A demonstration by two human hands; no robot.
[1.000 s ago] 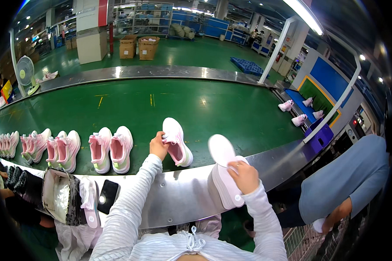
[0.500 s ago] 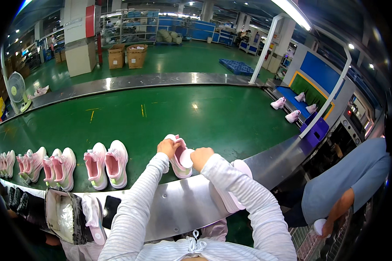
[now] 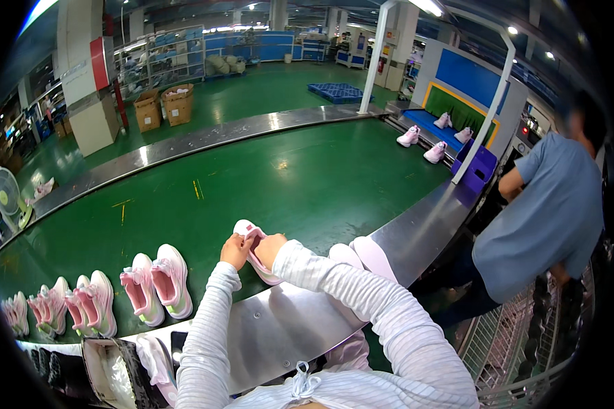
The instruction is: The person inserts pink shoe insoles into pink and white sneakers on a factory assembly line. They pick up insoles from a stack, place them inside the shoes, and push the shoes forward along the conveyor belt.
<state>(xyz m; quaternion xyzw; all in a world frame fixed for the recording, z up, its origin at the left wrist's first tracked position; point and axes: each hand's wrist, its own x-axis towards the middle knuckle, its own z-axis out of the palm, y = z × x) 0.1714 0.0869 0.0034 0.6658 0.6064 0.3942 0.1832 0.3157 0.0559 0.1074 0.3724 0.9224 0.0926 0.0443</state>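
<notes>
A pink and white sneaker [image 3: 266, 275] rests on the green belt at the metal edge, its toe pointing away. My left hand [image 3: 236, 250] is closed on the left side of its upper, near the tongue. My right hand [image 3: 270, 249] reaches down into the shoe's opening; its fingers are hidden inside, and so is anything in them. Beside my right forearm, pale pink insoles [image 3: 375, 258] lie on the metal ledge, partly covered by my sleeve.
Pairs of pink sneakers [image 3: 172, 281] line the belt on the left. An open box [image 3: 109, 371] and a wrapped insole [image 3: 157, 361] lie near the ledge. More sneakers [image 3: 435, 152] stand by a machine at far right, near a purple bin [image 3: 476, 169]. A co-worker [image 3: 539, 218] stands close on my right.
The white insole in my right hand has gone out of sight as that hand moved down into the shoe. My view has turned right, and the co-worker has come further into it.
</notes>
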